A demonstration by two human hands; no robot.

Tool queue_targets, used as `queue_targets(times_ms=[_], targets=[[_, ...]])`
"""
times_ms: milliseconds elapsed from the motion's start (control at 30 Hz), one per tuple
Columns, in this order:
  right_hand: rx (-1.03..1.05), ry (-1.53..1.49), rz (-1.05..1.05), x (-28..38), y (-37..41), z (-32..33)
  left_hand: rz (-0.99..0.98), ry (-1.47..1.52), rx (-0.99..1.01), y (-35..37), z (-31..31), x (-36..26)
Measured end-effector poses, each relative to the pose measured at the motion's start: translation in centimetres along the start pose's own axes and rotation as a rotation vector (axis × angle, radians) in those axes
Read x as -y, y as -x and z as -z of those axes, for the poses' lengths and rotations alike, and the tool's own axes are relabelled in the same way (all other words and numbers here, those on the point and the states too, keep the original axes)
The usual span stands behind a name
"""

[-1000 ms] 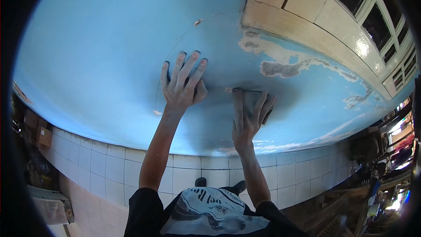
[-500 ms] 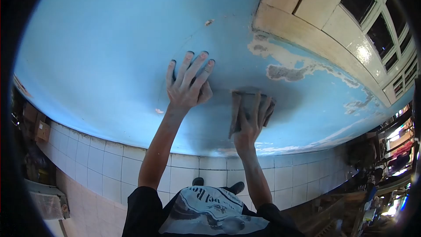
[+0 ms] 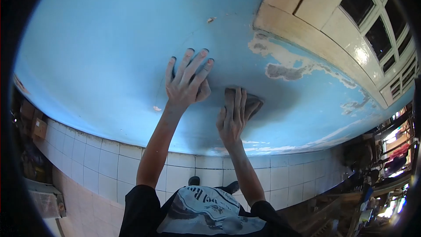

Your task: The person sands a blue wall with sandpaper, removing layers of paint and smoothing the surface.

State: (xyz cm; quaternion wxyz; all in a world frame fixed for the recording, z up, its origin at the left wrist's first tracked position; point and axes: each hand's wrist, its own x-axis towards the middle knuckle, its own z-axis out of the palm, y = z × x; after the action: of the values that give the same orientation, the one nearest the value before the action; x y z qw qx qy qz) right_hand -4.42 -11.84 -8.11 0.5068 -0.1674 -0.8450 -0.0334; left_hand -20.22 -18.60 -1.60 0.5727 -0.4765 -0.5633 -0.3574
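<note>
Nearest is the person's own black shirt [image 3: 139, 206], with a large pale printed panel [image 3: 206, 219] across the front. Beyond its hem, the tips of two dark shoes [image 3: 194, 181] show against white tiles [image 3: 107, 160], which run in a band below a light blue wall [image 3: 105, 61].

Both bare forearms reach out to that wall, and the hands look coated with pale dust. The left hand [image 3: 186, 81] lies against the paint, its fingers spread and straight, gripping nothing. Just beside it and a little lower, the right hand [image 3: 231, 120] has its fingers stretched close together over a dark, thin sheet [image 3: 253, 106], holding it and pressing it to the wall. The sheet's edges show on both sides of the fingers, and the far corner tapers away to the right.

Above the left hand sits a small chip [image 3: 211, 19] in the paint, with a faint line running down from it; another pale chip [image 3: 157, 108] is near the left wrist. Up and to the right of the sheet, a flaked patch [image 3: 285, 71] bares white and grey beneath the blue. It borders a cream frame [image 3: 302, 30] with dark panes [image 3: 378, 37]. Farther off, a cardboard box [image 3: 39, 128] stands at left, and dim, blurred clutter [image 3: 372, 188] fills the right edge.
</note>
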Motion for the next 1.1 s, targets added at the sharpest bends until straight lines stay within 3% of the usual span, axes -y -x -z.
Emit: queue_targets(times_ms=[100, 167, 367, 700, 800, 967, 1100], targets=[[-0.01, 0.07, 0.011, -0.2, 0.4, -0.1, -0.003, -0.003, -0.013, -0.1, -0.1, -0.1], [-0.16, 0.012, 0.11, 0.1, -0.2, -0.1, 0.01, -0.009, -0.002, 0.0, 0.0, -0.2], [-0.099, 0.151, 0.033, 0.5, 0.1, 0.9, 0.01, -0.015, -0.026, -0.1, -0.2, -0.1], [-0.132, 0.171, 0.104, 0.9, -0.7, 0.2, 0.015, -0.012, -0.019, 0.0, 0.0, -0.2], [-0.164, 0.058, 0.067, 1.0, -0.6, 0.1, 0.013, -0.027, -0.032, 0.0, -0.1, -0.2], [-0.157, 0.067, 0.164, 0.9, -1.4, 0.0, 0.025, 0.0, -0.017, -0.2, 0.1, -0.3], [-0.075, 0.111, 0.1, 1.5, -1.3, 0.6, 0.017, 0.012, -0.007, -0.1, 0.3, -0.1]])
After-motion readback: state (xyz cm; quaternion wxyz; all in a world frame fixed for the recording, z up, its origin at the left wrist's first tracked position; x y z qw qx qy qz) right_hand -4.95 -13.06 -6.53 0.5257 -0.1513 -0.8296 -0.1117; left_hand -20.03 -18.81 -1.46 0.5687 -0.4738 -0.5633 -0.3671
